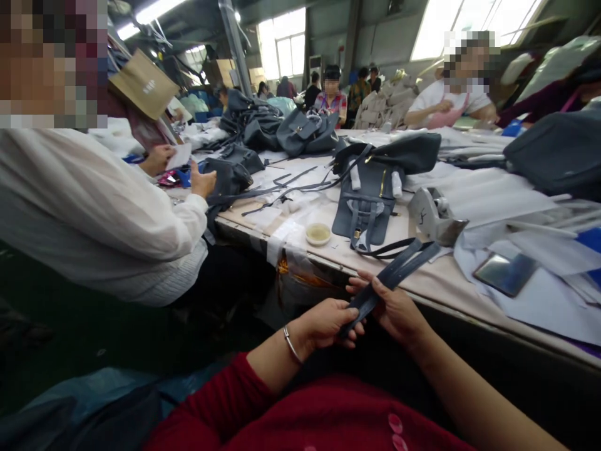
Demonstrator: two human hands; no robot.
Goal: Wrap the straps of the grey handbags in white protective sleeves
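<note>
Both my hands hold a dark blue leather strap [394, 270] below the table's front edge. My left hand [328, 324], with a silver bangle at the wrist, pinches the strap's lower end. My right hand [397, 308] is closed round the strap a little higher up. The strap's upper end rises over the table edge towards a flat blue-grey bag panel [370, 203] lying on the table [338, 254].
A small round dish [318, 233] and a grey metal tool [434, 216] stand by the panel; a phone [504, 274] lies on white paper at right. A person in white [94, 213] sits at left, holding a card. More bags and several workers fill the far end.
</note>
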